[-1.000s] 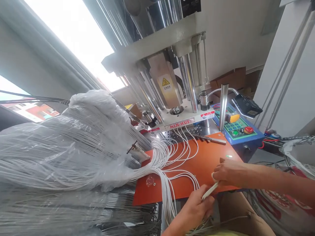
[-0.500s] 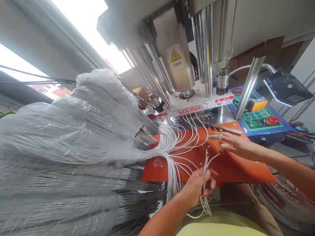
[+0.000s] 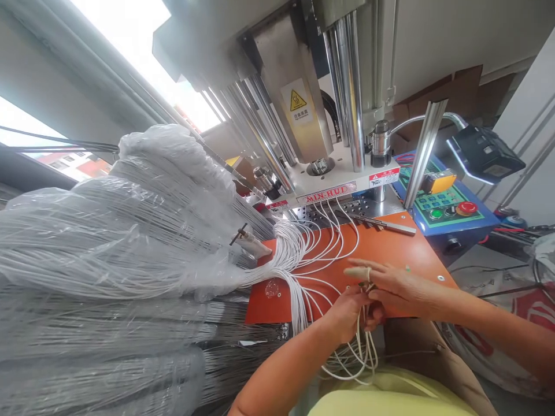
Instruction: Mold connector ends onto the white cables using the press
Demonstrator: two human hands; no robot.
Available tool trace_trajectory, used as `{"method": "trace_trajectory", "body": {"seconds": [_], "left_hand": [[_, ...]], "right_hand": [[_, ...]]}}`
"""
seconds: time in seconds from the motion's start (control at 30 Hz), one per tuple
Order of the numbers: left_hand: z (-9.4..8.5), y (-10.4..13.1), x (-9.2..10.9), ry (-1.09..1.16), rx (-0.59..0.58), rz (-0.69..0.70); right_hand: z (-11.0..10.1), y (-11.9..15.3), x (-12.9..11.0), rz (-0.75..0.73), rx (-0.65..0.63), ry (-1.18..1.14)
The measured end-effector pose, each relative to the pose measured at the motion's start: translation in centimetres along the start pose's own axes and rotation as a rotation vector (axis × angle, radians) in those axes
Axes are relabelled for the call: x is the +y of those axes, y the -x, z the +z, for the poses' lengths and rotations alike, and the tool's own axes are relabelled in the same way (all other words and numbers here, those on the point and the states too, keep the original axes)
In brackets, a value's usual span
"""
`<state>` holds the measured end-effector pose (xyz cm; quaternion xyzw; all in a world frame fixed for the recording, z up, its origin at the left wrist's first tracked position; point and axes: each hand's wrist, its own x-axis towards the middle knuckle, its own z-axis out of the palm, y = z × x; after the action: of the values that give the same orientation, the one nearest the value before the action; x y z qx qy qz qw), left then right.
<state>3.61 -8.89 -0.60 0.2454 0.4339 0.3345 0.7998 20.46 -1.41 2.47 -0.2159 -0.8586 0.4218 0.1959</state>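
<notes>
A small bunch of white cables (image 3: 362,341) is gripped in my left hand (image 3: 347,313), its loops hanging below the fist over my lap. My right hand (image 3: 392,284) has come in from the right. Its thumb and fingers close around the cable ends just above the left fist; the ends are mostly hidden. One right finger wears a pale finger cot (image 3: 359,274). Both hands are over the front of the orange board (image 3: 385,248). Left of them, a thick bundle of white cables (image 3: 288,254) fans out across the board.
A press (image 3: 327,193) with steel columns stands behind the board, white cables running under its plate. Metal bars (image 3: 385,224) lie by its base. To the right are a blue control box (image 3: 459,214) and a lamp (image 3: 485,151). Plastic-wrapped cables (image 3: 130,242) fill the left.
My right hand has moved left and down onto the cable ends in my left hand. Before, it was apart from them with fingers stretched. The view has shifted slightly.
</notes>
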Motion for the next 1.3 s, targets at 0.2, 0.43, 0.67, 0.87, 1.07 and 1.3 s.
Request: {"method": "trace_trajectory", "body": {"seconds": [0.2,0.43,0.67,0.87,1.07,1.3], "left_hand": [[0.2,-0.1,-0.2,-0.009,-0.025,0.094],[0.4,-0.3,0.2,-0.123,-0.055,0.044],[0.7,-1.1,0.5,-0.225,0.038,0.123],[0.2,-0.6,1.3,-0.303,0.009,0.168],[-1.8,-2.2,3.4,-0.443,0.123,0.254],[-2.1,-4.3,5.2,-0.575,0.444,0.559]], "right_hand": [[-1.7,2.5,3.4,0.268,0.551,-0.011],[0.6,2.6,4.7,0.196,0.344,-0.278],[1.8,1.2,0.2,0.074,0.078,-0.229],[0.0,1.4,4.3,0.133,0.305,-0.152],[-3.5,-1.4,10.3,0.241,0.462,0.564],[-5.1,-4.3,12.0,0.419,0.134,0.747]]}}
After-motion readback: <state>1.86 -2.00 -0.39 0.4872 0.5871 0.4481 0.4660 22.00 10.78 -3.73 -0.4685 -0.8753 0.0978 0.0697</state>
